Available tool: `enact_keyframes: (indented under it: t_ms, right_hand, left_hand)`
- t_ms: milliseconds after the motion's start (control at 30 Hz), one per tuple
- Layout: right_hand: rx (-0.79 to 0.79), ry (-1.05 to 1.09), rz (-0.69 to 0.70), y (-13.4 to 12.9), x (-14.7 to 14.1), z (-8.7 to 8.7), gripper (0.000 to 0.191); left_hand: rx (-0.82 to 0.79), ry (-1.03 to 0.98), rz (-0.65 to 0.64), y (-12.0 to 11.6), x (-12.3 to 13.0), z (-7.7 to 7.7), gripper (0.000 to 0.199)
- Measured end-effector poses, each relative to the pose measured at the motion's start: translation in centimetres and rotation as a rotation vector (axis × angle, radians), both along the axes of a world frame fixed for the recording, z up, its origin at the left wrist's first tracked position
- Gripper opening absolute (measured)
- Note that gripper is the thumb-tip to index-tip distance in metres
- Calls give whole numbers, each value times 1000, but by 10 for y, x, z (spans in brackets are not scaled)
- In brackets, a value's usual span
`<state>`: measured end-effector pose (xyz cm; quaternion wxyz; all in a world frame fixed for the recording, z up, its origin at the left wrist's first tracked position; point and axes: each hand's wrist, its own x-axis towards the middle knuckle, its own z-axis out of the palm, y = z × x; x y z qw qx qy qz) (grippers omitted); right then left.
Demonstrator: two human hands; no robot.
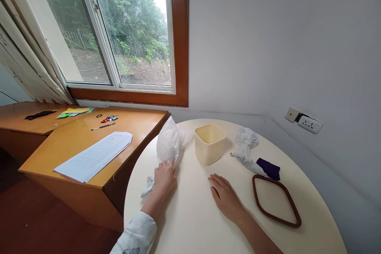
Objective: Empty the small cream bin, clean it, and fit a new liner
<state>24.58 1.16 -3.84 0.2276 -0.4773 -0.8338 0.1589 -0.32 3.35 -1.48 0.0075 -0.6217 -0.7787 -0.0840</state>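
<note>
My left hand (165,176) is closed around the gathered neck of a puffed-up white plastic bag (168,141). A crumpled tail of thin plastic sticks out on the left side of that hand. Flat on the table lies my right hand (224,196), fingers stretched out and holding nothing. Just beyond it stands a cream square bin (210,147), upright with its open top facing up. To the right is a brown rounded-square ring (276,202), lying flat. A knotted whitish plastic bag (246,147) and a dark purple folded piece (268,168) are behind the ring.
The round cream table (193,222) meets the wall at the back right, below a power socket (310,124). On the left, a wooden desk (143,117) holds papers (95,156), a pen (102,126), keys (109,118) and coloured sheets (76,112). A window is above it.
</note>
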Motion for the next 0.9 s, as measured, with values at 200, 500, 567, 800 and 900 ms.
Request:
enact_keyframes:
  t_ms: [200,500,567,800,900]
  right_hand:
    - [-181,153,-104,-4,-27,4,52]
    - [-261,215,-163,-7,-31,7,68]
    - [-206,253,-155,-6,-28,3,61]
    - [-161,595,-73,-6,-28,1,50]
    - [-158,641,18,-14,-32,6,63]
  left_hand:
    - [-107,-157,-276,-54,52,13,50]
    - [-293,-710,-883,-108,77,51,38]
    - [-278,-861,-707,-106,66,53,25]
    - [-415,-1454,-53,-93,28,39,54]
    - [-446,-1608,-51,-84,26,34,61]
